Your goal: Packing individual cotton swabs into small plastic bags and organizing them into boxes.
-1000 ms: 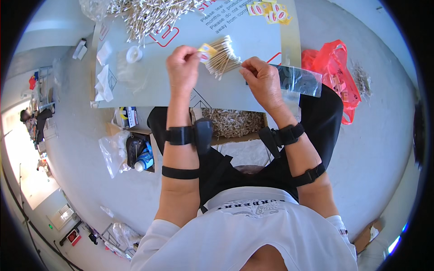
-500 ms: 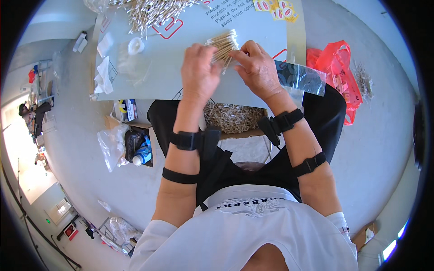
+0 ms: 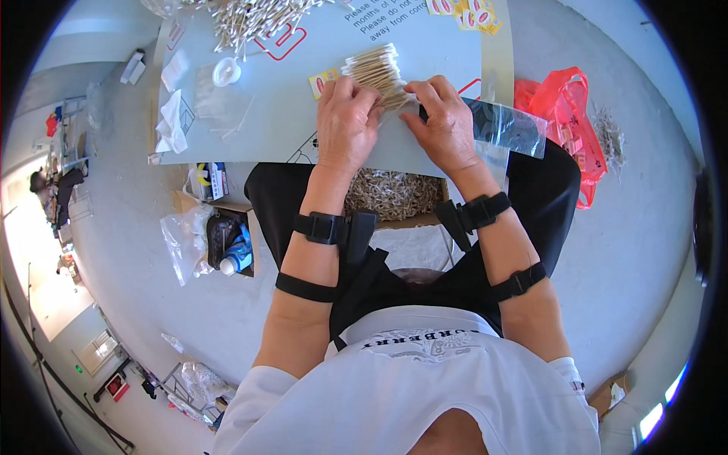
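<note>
A flat bundle of cotton swabs [image 3: 373, 67] with wooden sticks and white tips lies on the grey table sheet [image 3: 296, 64]. My left hand [image 3: 349, 121] has its fingers curled against the bundle's lower left side. On the lower right side, my right hand [image 3: 446, 125] closes its bent fingers at the swab ends. Parts of the lower tips are hidden by the fingers. Just beyond my left knuckles is a small yellow-and-white card [image 3: 322, 82]. Dark clear film [image 3: 504, 127] lies beside my right hand, over the table's edge.
Loose cotton swabs [image 3: 254, 19] are heaped at the far left, with more yellow cards [image 3: 470, 14] far right. A round white lid [image 3: 226, 72] and a white tissue [image 3: 173, 125] sit left. Below the table edge is a box of swabs [image 3: 394, 196]; a red bag [image 3: 565, 125] stands right.
My left hand has shifted right and slightly down, leaving the small yellow card in sight. My right hand has moved a little right and down, and more of the bundle shows.
</note>
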`<state>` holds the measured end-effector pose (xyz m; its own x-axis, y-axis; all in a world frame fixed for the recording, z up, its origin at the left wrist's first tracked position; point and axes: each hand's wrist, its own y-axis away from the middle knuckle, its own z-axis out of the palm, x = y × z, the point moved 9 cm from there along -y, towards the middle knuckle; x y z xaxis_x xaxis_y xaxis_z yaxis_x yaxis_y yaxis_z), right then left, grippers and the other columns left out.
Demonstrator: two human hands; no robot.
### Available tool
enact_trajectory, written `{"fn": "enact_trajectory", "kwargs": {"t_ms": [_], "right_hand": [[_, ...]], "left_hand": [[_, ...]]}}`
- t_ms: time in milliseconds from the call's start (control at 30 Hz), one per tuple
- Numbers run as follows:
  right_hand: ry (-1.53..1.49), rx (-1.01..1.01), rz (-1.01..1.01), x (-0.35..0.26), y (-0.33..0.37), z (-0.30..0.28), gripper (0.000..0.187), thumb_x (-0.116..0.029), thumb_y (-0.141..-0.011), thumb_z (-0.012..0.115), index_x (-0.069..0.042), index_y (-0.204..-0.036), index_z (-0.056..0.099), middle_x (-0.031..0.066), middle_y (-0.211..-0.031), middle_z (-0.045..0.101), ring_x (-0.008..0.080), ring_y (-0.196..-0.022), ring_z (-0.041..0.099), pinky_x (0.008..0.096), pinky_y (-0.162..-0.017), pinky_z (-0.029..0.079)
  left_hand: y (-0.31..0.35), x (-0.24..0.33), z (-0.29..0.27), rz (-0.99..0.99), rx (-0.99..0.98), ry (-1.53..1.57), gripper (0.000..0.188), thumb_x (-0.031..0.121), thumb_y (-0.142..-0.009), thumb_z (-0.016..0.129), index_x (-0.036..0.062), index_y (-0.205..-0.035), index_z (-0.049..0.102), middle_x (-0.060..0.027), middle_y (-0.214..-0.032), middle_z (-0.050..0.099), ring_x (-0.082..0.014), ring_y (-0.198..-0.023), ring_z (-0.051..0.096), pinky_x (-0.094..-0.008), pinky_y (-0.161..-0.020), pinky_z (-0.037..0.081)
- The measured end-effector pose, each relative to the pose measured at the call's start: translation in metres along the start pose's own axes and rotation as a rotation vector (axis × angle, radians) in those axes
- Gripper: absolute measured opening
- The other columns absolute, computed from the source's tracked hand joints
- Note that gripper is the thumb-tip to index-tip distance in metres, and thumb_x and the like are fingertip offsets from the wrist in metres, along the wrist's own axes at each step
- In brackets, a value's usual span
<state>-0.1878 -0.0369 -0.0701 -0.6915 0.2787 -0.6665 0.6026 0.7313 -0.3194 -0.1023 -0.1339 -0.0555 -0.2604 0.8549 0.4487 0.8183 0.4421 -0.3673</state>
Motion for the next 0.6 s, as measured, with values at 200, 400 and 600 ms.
{"fn": "enact_trajectory", "kwargs": {"t_ms": [200,400,600], "right_hand": [[0.017,-0.029,-0.065,-0.005,0.007,0.001,0.035,-0.009,-0.061,0.072,-0.010,-0.095,0.063,0.0063,-0.086,0.050,0.0248,-0.081,0.055,0.0352,-0.069,0.048],[0.035,-0.054,-0.082,0.000,0.009,0.001,0.025,-0.011,-0.062,0.072,-0.010,-0.085,0.065,0.0056,-0.084,0.050,0.0237,-0.080,0.055,0.0344,-0.068,0.048],[-0.001,-0.097,-0.102,-0.004,0.007,0.004,0.023,-0.010,-0.062,0.072,-0.010,-0.083,0.064,0.0053,-0.085,0.051,0.0236,-0.081,0.055,0.0344,-0.068,0.048]], "left_hand": [[0.013,0.006,0.010,-0.032,-0.078,0.020,0.024,-0.001,-0.063,0.069,0.0060,-0.085,0.063,-0.0057,-0.082,0.052,-0.0268,-0.081,0.052,-0.0390,-0.077,0.043],[0.008,0.007,0.010,-0.015,-0.073,-0.043,0.029,0.007,-0.070,0.066,0.0087,-0.099,0.063,-0.0055,-0.087,0.050,-0.0264,-0.087,0.049,-0.0390,-0.076,0.041],[-0.010,-0.014,0.010,0.012,-0.046,-0.136,0.025,0.010,-0.073,0.065,0.0107,-0.099,0.065,-0.0046,-0.087,0.052,-0.0255,-0.087,0.048,-0.0403,-0.078,0.040]]}}
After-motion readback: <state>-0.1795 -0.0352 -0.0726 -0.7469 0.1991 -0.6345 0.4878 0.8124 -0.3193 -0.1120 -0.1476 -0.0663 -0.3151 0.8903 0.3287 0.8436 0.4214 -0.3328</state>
